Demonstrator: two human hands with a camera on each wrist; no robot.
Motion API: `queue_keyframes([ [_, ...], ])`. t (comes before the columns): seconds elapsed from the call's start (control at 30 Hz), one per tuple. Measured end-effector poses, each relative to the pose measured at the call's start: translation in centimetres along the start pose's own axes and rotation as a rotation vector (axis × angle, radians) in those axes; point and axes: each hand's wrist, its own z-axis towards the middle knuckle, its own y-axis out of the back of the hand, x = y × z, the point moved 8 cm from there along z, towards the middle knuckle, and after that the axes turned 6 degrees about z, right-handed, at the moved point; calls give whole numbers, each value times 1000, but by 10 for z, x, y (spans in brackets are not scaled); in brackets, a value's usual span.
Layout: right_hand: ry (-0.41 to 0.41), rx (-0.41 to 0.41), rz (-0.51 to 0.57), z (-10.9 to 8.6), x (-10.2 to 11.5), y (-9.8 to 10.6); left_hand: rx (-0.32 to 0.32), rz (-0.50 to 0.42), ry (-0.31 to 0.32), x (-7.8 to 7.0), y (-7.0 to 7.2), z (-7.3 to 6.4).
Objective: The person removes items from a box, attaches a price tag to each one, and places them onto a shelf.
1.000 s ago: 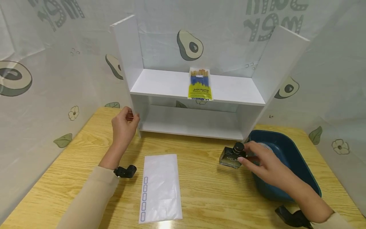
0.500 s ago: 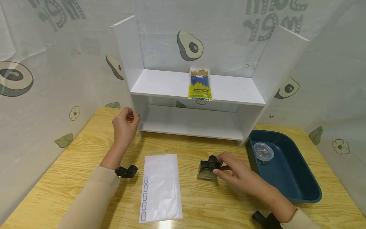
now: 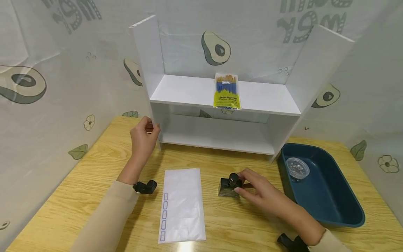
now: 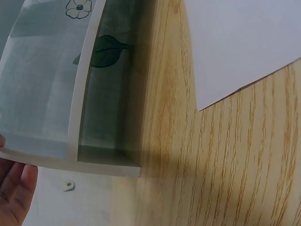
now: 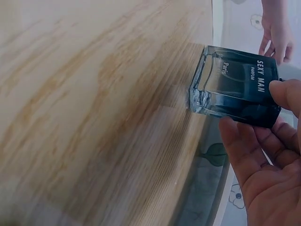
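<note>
My right hand [image 3: 262,194] holds a dark glass perfume bottle [image 3: 229,187] with a round black cap, over the table in front of the shelf. In the right wrist view the bottle [image 5: 235,87] reads "SEXY MAN PARFUM", with the thumb on one face and fingers on the opposite side. Whether its base touches the wood is hard to tell. At the left, my left hand [image 3: 143,138] grips the edge of the white shelf unit's [image 3: 201,91] side panel. The left wrist view shows its fingers [image 4: 21,193] below that panel [image 4: 94,168] and a bit of thumb above.
A pack of artist brushes [image 3: 226,92] lies on the upper shelf, overhanging its front edge. A white paper sheet [image 3: 182,206] is on the wooden table [image 3: 233,224] between the arms. At right stands a dark blue bin [image 3: 330,185] with a round clear tub [image 3: 297,168] inside.
My right hand has carried the perfume bottle left from beside the bin toward the middle of the table. The left hand keeps its grip on the shelf; the head view has shifted slightly.
</note>
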Motion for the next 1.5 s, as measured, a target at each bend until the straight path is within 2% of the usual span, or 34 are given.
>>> queue_keyframes([
  [0.27,16,-12,-45,3,5,-3,1,22,9,-1,6,1],
  [0.47,47,-55,-20,4,6,-4,73,43,33,0,8,0],
  [0.6,51,-80,-18,3,5,-3,196,142,103,6,5,-6],
  [0.7,37,-91,-31,1,4,-3,369,256,171,16,-4,-16],
  [0.77,26,-94,-38,0,4,-2,511,316,183,23,-14,-25],
  [0.83,12,-96,-37,-1,3,-2,652,344,147,26,-27,-36],
  [0.9,6,-97,-36,-2,3,-1,769,338,67,25,-41,-48],
  [1.0,11,-98,-34,-3,3,0,860,320,-72,14,-55,-64],
  [1.07,24,-102,-37,-4,4,1,889,329,-136,7,-60,-72],
  [1.13,34,-105,-33,-4,5,1,905,362,-165,1,-63,-78],
  [1.23,42,-110,-27,-5,5,1,936,419,-168,-3,-66,-86],
  [1.33,41,-115,-27,-5,5,0,941,439,-179,-5,-67,-91],
  [1.5,25,-121,-33,-7,4,-1,956,377,-184,-6,-70,-95],
])
